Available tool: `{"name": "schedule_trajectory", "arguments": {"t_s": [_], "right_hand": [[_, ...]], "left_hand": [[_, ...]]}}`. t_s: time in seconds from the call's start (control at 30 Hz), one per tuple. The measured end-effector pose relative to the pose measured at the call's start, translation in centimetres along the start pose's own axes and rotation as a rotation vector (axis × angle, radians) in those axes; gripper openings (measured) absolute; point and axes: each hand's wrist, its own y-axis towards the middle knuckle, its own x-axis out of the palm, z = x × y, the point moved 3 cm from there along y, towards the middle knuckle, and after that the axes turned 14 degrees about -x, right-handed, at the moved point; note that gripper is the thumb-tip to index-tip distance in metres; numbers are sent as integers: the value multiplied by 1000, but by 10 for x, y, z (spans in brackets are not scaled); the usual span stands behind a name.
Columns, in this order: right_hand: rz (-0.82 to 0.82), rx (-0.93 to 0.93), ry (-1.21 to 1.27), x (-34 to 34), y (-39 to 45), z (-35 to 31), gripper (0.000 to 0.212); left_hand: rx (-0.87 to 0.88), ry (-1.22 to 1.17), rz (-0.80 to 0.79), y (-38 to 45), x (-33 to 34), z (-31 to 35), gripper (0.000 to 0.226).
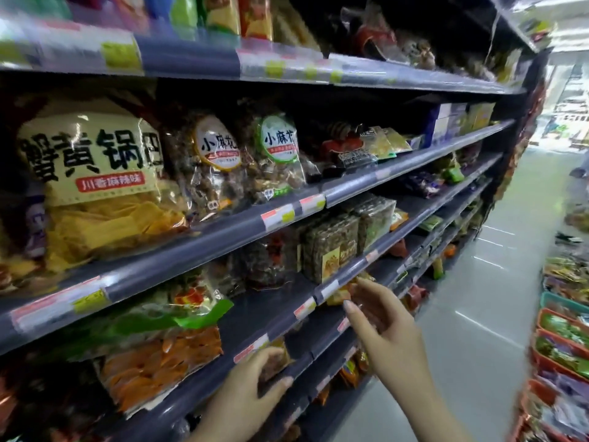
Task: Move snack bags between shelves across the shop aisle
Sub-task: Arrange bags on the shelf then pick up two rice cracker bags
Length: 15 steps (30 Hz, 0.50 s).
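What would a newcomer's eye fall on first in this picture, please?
Most likely the big yellow bag with bold black characters, on the upper left shelf. Next, the two hands low in the middle: the left hand grips a small brown packet at a shelf's edge, and the right hand reaches with loose fingers toward orange packets one shelf higher.

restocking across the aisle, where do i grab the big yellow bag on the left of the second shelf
Probably by the top edge of the big yellow bag, reaching in from the aisle side over the shelf lip. It stands upright, facing out, and its lower part sits behind that lip.
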Motion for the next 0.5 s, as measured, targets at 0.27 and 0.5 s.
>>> {"name": "schedule_trajectory", "arguments": {"t_s": [0.27, 0.5], "right_hand": [[-114, -16, 126, -99, 57, 42, 47], [-98, -4, 167, -172, 90, 83, 46]], "left_hand": [[-68, 15, 63, 24, 92, 93, 31], [-81, 9, 58, 57, 154, 162, 40]]}}
